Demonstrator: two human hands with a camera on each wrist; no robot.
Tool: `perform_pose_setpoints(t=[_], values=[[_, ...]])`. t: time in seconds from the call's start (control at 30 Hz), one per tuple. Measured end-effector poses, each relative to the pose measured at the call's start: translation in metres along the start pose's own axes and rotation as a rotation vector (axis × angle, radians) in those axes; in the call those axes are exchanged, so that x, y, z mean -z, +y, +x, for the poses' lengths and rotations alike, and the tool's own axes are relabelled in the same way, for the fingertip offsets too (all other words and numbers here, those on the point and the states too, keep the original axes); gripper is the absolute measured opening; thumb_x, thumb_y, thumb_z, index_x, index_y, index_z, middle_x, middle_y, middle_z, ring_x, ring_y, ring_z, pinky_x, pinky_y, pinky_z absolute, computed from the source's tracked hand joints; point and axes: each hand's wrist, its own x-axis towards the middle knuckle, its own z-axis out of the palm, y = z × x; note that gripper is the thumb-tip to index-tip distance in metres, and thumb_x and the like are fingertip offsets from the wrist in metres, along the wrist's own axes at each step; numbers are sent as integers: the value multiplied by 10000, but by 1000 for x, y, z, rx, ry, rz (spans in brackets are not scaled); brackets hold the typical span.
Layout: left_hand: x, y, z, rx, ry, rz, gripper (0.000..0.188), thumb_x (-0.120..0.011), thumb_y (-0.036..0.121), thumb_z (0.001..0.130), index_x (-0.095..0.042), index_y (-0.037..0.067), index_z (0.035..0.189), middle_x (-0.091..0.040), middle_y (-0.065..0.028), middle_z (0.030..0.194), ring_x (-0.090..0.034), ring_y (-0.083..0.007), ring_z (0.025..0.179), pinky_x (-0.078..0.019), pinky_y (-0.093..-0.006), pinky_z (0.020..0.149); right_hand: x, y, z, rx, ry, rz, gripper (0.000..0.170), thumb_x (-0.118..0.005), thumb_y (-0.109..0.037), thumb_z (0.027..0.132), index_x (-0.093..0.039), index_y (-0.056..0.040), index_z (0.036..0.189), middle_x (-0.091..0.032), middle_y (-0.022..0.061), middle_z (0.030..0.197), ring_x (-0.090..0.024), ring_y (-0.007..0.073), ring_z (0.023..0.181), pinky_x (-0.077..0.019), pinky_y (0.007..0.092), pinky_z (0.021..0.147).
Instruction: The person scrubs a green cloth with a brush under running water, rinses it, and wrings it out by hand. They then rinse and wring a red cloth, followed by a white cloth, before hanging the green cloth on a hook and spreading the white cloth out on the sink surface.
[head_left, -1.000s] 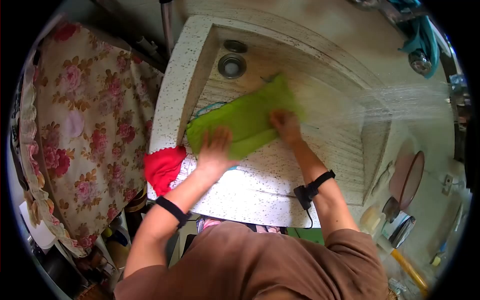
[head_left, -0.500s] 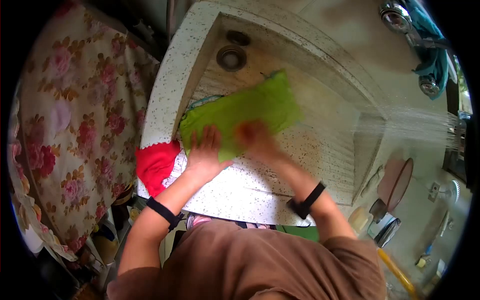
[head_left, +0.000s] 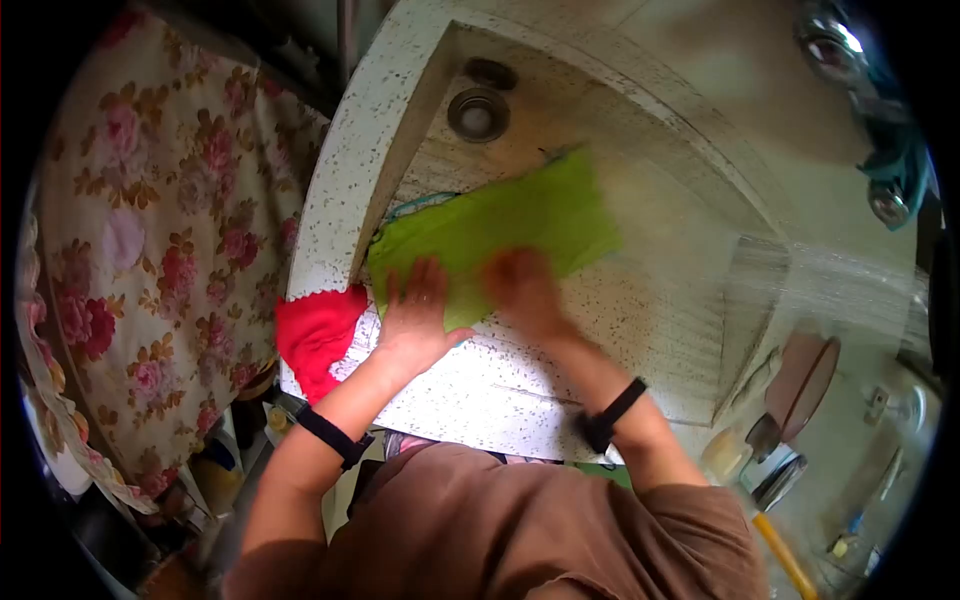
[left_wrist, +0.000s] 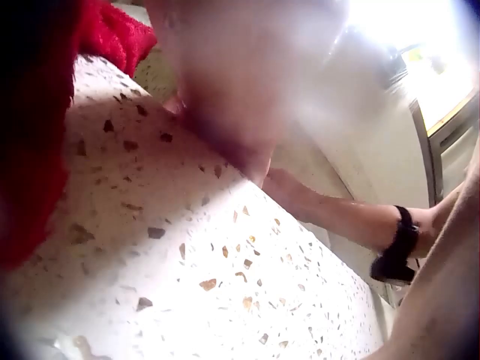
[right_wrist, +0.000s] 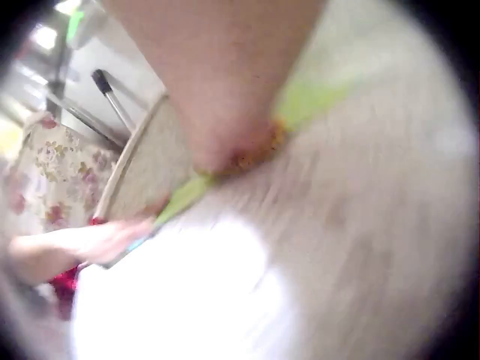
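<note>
A lime-green cloth [head_left: 490, 220] lies spread in the speckled stone sink [head_left: 690, 300]. On its near left part rests my left hand [head_left: 415, 318], fingers straight and spread. My right hand [head_left: 530, 295], blurred, is over the cloth's middle near edge. Its curled fingers hold a small orange thing, seen in the right wrist view as an orange patterned edge [right_wrist: 262, 150] against the cloth [right_wrist: 307, 105]; most of it is hidden under the hand. A red cloth [head_left: 318, 335] hangs over the sink's left corner, beside my left wrist.
The round drain [head_left: 478, 115] is at the sink's far left. Water sprays in from the right. A floral curtain [head_left: 180, 260] hangs at left. Taps [head_left: 833, 45] with a teal cloth are at upper right; a pink round basin [head_left: 802, 385] stands at right.
My right hand has moved left from the cloth's right part to its middle, with orange now showing at its fingers. My left hand stays on the cloth. The head view has shifted slightly.
</note>
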Motion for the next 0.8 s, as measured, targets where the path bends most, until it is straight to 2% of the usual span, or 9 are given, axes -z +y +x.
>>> perform_pose_setpoints(t=[0.13,0.3,0.37,0.4,0.47,0.57,0.63,0.77,0.8], values=[[3,2,2,-41,15,59,892,-523,554,809,-227,-59,1385,-186,-221,1466,-157,-329,1375,-75,-536,1099,41,69,33,-82,-121,-189,241,-562,-242,838,-621,-16,779,-615,166,707,-584,287,645,-483,406,681],[5,4,8,-19,-19,90,906,-504,583,806,-232,-59,1385,-178,-224,1468,-152,-336,1375,-90,-543,1095,6,-73,-15,142,-76,62,267,-564,-275,851,-630,-19,887,-631,182,806,-606,297,721,-490,409,710],[1,2,3,-6,-25,82,913,-509,587,802,-231,-58,1385,-173,-224,1470,-147,-337,1376,-91,-547,1093,-37,13,-13,247,215,-115,293,-556,-300,858,-629,-22,919,-632,185,831,-606,304,736,-490,404,712],[-2,2,2,-7,-23,84,914,-513,584,802,-227,-59,1385,-171,-224,1470,-145,-337,1376,-89,-546,1093,-4,50,8,-114,-1,-182,309,-557,-308,857,-625,-15,928,-633,186,832,-610,307,743,-494,393,713],[0,2,3,-57,-12,102,916,-521,577,802,-219,-62,1385,-166,-225,1470,-141,-337,1377,-85,-544,1095,62,71,36,-338,-157,-7,315,-555,-312,858,-621,-7,902,-626,182,810,-602,304,717,-495,384,704],[1,3,4,-30,-8,58,923,-535,566,799,-208,-69,1384,-165,-230,1468,-143,-337,1377,-77,-543,1096,38,36,31,-81,-192,-308,323,-552,-314,857,-621,-2,897,-612,189,783,-596,298,744,-492,396,725],[0,7,1,-28,2,62,933,-550,572,780,-222,-56,1386,-180,-215,1470,-148,-325,1379,-71,-546,1094,33,-19,1,-118,-217,-150,318,-541,-316,865,-618,-14,930,-598,189,851,-582,289,817,-467,397,804],[4,7,3,17,-22,82,934,-555,573,773,-227,-49,1388,-185,-210,1470,-153,-317,1380,-66,-549,1094,33,28,-9,-68,-78,-259,309,-516,-325,897,-610,-49,1001,-592,145,1029,-563,263,924,-431,372,891],[4,9,0,25,-38,103,927,-555,570,775,-228,-40,1392,-184,-202,1473,-153,-313,1380,-65,-549,1095,30,115,7,17,-177,-321,309,-478,-313,918,-596,-60,1049,-587,135,1072,-559,256,959,-432,373,897]])
